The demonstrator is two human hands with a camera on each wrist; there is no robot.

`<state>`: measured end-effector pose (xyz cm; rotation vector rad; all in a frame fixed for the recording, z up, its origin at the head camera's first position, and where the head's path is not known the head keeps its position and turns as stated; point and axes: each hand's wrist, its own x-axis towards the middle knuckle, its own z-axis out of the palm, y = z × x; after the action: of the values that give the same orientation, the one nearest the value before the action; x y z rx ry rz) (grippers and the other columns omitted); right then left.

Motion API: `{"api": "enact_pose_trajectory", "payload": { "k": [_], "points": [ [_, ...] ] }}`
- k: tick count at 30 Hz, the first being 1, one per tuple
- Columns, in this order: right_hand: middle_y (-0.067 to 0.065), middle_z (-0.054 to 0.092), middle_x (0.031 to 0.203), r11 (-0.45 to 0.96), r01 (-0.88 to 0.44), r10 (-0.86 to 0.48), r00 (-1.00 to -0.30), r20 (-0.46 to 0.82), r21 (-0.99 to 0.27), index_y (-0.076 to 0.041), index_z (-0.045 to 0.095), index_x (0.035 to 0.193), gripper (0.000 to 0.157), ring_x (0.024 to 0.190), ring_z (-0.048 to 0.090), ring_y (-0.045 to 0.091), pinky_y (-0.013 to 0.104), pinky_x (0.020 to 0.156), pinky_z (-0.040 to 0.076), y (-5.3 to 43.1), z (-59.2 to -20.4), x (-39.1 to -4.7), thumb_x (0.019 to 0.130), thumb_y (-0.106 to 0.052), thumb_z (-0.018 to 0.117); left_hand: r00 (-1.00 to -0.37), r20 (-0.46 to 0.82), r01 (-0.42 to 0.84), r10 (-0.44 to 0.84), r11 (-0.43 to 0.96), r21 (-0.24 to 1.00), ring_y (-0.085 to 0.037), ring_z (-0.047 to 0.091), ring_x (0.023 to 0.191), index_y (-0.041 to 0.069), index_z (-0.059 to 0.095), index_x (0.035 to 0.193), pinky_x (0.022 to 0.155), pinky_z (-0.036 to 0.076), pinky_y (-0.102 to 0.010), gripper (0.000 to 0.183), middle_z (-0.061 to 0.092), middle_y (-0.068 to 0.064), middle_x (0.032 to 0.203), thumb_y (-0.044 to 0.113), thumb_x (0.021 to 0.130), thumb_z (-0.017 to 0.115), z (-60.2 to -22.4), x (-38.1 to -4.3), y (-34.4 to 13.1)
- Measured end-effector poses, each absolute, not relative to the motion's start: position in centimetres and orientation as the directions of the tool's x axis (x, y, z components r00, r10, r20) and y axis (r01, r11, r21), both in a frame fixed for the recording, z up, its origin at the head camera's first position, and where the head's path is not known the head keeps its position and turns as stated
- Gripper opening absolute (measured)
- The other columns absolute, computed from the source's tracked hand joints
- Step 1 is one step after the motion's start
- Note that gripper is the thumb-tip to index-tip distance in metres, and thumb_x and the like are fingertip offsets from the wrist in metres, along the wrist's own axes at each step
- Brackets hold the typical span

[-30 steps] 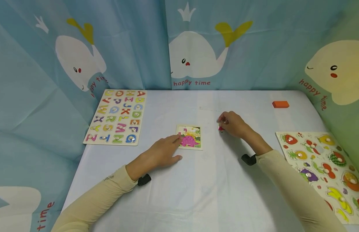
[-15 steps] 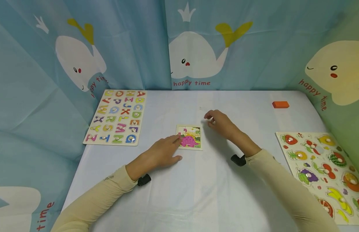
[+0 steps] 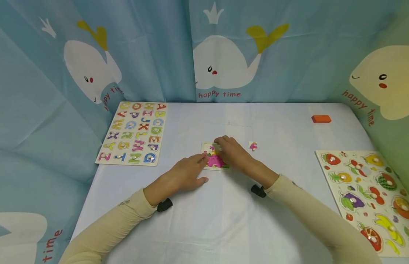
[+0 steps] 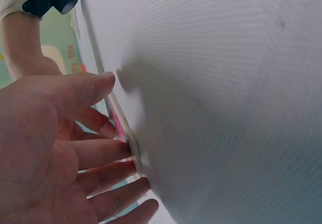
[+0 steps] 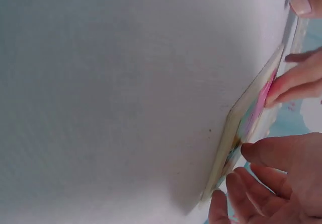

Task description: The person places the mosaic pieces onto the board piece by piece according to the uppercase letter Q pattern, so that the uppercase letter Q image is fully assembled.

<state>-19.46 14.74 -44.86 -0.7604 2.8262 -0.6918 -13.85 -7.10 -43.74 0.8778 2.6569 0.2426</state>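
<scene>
Beige cloth covers both forearms, the left sleeve [image 3: 105,225] and the right sleeve [image 3: 313,212], and a small black device [image 3: 164,204] shows below the left wrist. At right, the fruit board [image 3: 366,221] lies on the white table [image 3: 204,223], its near part close to the right sleeve. Farther in, the left hand [image 3: 185,173] lies with fingers straight and a little spread, fingertips touching the left edge of the dinosaur puzzle [image 3: 215,161]. This small square puzzle is flat on the table, between the two hands. The right hand [image 3: 235,154] is bent over its upper right part, the thumb touching near the edge; whether it pinches a piece, I cannot tell. Just beyond this hand, a loose puzzle piece [image 3: 253,146], pink and white, lies apart from the puzzle. The alphabet board [image 3: 135,138] is at left, and an orange block [image 3: 321,119] is farther at right. Behind hangs a blue curtain [image 3: 172,55] with white whales.
</scene>
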Motion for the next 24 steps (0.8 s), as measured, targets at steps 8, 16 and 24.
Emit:
{"api": "enact_pose_trajectory", "payload": {
  "k": [8,16,24],
  "points": [
    [0.022,0.072,0.126,0.788,-0.558,-0.552,-0.827,0.104,-0.260,0.005,0.061,0.137,0.045,0.114,0.070,0.038,0.047,0.100,0.061,14.3,-45.0,-18.5,0.095,0.001,0.075,-0.756,-0.243,0.559,0.609,0.792,0.247,-0.031,0.039,0.157,0.002,0.041,0.162,0.124,0.041,-0.049,0.076,0.035,-0.014,0.172,0.044,0.104,0.066,-43.9,-13.9,-7.1],
    [0.022,0.075,0.122,0.800,-0.573,-0.559,-0.819,0.127,-0.175,0.007,0.063,0.136,0.046,0.111,0.072,0.037,0.043,0.099,0.061,13.9,-44.9,-18.1,0.093,0.002,0.078,-0.759,-0.226,0.565,0.610,0.791,0.236,-0.030,0.040,0.157,0.001,0.042,0.161,0.123,0.043,-0.048,0.076,0.037,-0.015,0.171,0.043,0.103,0.067,-43.7,-13.9,-7.1],
    [0.022,0.068,0.123,0.823,-0.537,-0.536,-0.842,0.061,-0.183,0.003,0.062,0.139,0.043,0.104,0.066,0.036,0.044,0.085,0.065,13.5,-44.6,-18.7,0.096,0.001,0.071,-0.753,-0.233,0.566,0.615,0.787,0.246,-0.031,0.041,0.156,0.001,0.043,0.161,0.123,0.043,-0.049,0.075,0.038,-0.015,0.171,0.044,0.103,0.067,-43.6,-13.9,-7.0]
  ]
}}
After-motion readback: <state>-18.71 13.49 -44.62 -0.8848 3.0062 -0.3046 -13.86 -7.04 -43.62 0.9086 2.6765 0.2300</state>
